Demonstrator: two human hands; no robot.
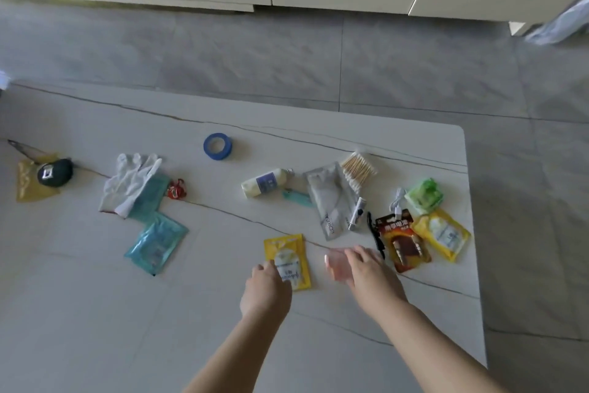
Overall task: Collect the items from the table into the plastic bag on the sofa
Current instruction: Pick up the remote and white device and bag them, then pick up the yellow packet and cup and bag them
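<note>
Many small items lie scattered on the white table (223, 313). My left hand (266, 289) rests on the near edge of a yellow sachet (288, 260), its fingers curled over the sachet's lower left corner. My right hand (369, 271) lies over a small pink translucent item (336, 265), fingers reaching across it; the grip itself is blurred. Close by are a battery pack (403, 239), a second yellow sachet (441, 235), a grey sachet (331, 201) and a small white tube (357, 209). The plastic bag and the sofa are out of view.
Further off lie cotton swabs (358, 168), a green packet (425, 195), a white bottle (267, 184), a blue tape roll (217, 146), white gloves (130, 184), teal sachets (156, 242) and a dark pouch (54, 172). The table's right edge drops to grey floor (526, 201).
</note>
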